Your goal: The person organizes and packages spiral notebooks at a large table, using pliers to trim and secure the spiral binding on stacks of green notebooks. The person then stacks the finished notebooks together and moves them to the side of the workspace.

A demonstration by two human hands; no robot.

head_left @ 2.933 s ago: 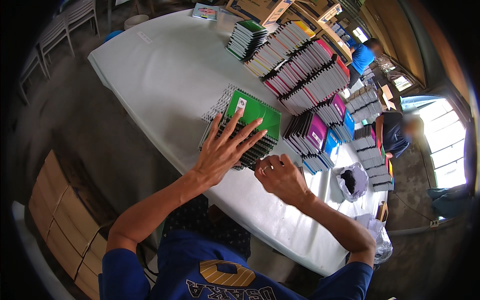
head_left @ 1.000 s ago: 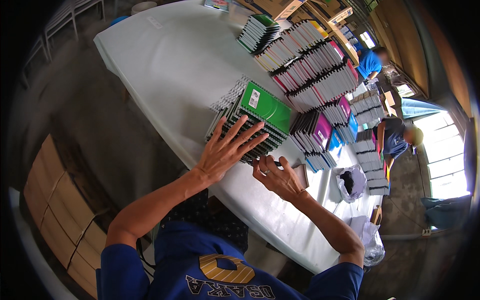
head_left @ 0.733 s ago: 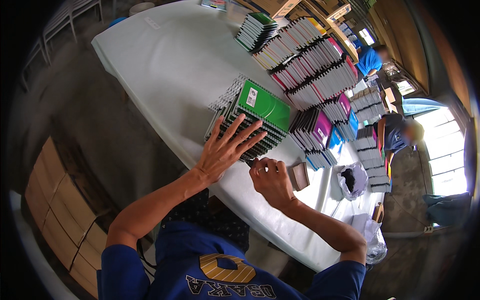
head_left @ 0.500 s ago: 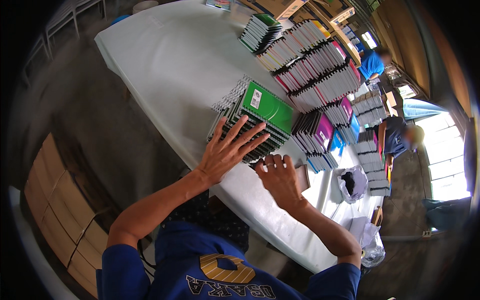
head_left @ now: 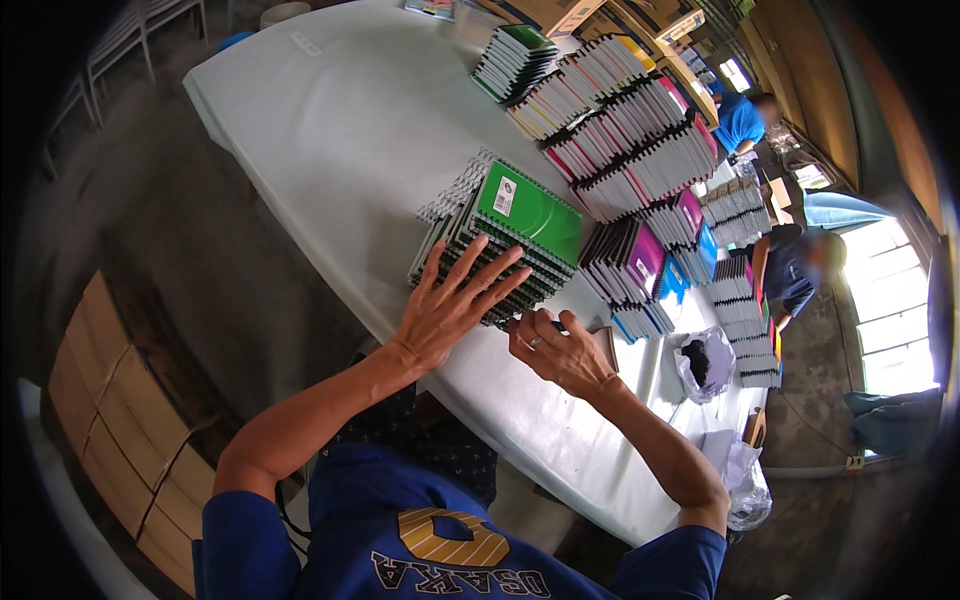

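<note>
Head view: left hand (head_left: 440, 315) is pressing spread fingers on the green-topped notebooks (head_left: 500, 240) while right hand (head_left: 560, 352), fingers curled closed, is working the stack's near edge.

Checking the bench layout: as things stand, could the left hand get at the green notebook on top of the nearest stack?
Probably yes. The left hand lies spread on the near side of that stack, and the green notebook sits uncovered just beyond its fingertips. The right hand is off to the side, not in the way.
</note>
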